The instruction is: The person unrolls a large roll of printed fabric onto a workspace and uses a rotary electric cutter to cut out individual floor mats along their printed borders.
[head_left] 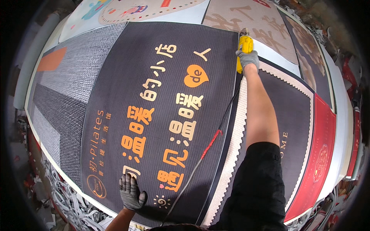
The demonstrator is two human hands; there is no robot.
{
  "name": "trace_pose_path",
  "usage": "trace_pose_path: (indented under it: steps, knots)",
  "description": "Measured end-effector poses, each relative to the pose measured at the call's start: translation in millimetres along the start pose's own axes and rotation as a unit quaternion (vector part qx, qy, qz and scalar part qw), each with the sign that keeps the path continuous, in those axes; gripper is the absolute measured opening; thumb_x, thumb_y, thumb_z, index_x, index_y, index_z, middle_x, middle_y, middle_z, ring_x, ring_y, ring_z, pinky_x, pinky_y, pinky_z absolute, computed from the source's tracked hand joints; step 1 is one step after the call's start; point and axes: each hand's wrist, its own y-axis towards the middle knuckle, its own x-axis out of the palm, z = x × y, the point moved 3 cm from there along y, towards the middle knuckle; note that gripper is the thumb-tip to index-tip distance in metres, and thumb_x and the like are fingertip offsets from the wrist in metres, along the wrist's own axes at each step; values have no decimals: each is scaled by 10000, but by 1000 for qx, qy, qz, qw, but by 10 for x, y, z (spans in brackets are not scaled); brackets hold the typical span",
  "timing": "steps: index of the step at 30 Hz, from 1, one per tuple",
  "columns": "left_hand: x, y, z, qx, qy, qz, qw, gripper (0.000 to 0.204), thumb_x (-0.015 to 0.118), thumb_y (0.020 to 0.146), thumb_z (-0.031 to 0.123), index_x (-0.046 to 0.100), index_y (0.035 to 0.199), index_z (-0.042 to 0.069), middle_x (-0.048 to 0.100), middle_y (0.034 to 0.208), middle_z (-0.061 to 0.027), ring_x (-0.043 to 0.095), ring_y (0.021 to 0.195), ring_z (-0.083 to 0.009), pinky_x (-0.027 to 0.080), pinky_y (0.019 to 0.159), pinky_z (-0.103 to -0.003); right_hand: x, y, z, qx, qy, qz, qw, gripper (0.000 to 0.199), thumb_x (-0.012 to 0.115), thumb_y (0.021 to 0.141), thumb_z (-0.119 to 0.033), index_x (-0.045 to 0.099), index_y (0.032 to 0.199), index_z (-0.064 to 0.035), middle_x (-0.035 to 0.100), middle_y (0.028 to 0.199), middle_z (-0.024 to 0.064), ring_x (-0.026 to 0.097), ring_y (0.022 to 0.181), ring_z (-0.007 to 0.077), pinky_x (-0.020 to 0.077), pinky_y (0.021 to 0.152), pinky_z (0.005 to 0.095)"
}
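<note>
A large dark ribbed mat point(127, 77) with orange and cream lettering lies flat across the work table. My left hand point(131, 192), in a dark grey glove, presses flat with spread fingers on the mat's near edge. My right hand point(247, 58), also gloved, is stretched far out and grips a yellow handheld cutting tool point(245, 46) at the mat's far right edge. A thin black cord with a red section point(211, 143) runs from the tool back along the mat's right edge toward me.
Other printed mats surround it: a grey one with an orange patch point(58, 77) on the left, a dark one with a scalloped cream border point(296, 115) and a red one point(322, 154) on the right, tan ones point(246, 15) beyond. Cut strips point(73, 204) pile below the table's near left edge.
</note>
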Motion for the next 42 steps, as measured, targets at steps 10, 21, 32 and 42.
trace_pose_path:
  steps: [10, 21, 32, 42]
  knots:
    - [-27, -49, -9, 8, 3, -7, 1000, 679, 322, 859, 452, 226, 1335, -23, 228, 1381, -234, 189, 1294, -390, 122, 1045, -486, -154, -257, 532, -9, 541, -105, 834, 445, 694, 725, -194, 463, 1075, -45, 566, 839, 75, 584, 634, 217, 518, 565, 340]
    - [25, -111, -2, 24, 50, 25, 998, 700, 407, 815, 424, 234, 1327, -21, 237, 1373, -234, 184, 1288, -392, 144, 1054, -461, -1629, -3011, 1750, 112, 518, -166, 831, 486, 691, 726, -135, 424, 1124, -59, 559, 883, 74, 577, 671, 214, 520, 572, 338]
    - [127, -1487, 710, 48, 23, -140, 989, 620, 508, 804, 377, 325, 1321, 89, 223, 1398, -184, 199, 1281, -390, 178, 1056, -423, -3540, -5609, 3401, 212, 526, -77, 820, 357, 669, 731, -145, 481, 1023, -63, 565, 778, 66, 580, 593, 206, 517, 533, 324]
    - [280, -2839, 1234, 16, -46, -93, 994, 560, 500, 832, 289, 336, 1311, 47, 269, 1378, -185, 231, 1280, -342, 210, 1053, -370, -5397, -6678, 4787, 259, 347, -11, 901, 410, 684, 728, -182, 479, 1063, -64, 573, 809, 77, 571, 600, 210, 495, 522, 322]
